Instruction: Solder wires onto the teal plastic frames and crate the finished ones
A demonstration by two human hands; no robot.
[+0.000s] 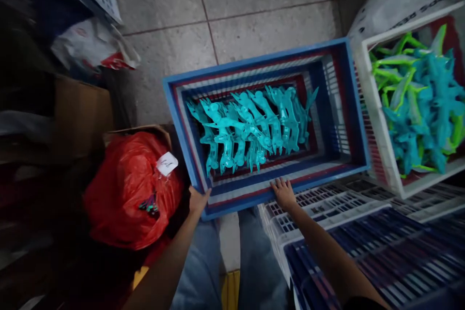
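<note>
A blue slatted crate (337, 106) sits in front of me, and a row of teal plastic pieces (250, 128) lies on its bottom. My left hand (197, 200) grips the crate's near left corner. My right hand (284, 193) rests fingers-down on the crate's near rim, toward the middle. My jeans-clad legs show below the crate.
A white crate (378, 121) at right holds several blue and green plastic pieces (425, 101). White and blue upturned crates (363, 247) lie at lower right. A red plastic bag (127, 189) with a paper tag sits at left beside cardboard boxes. Grey tiled floor (232, 14) lies beyond.
</note>
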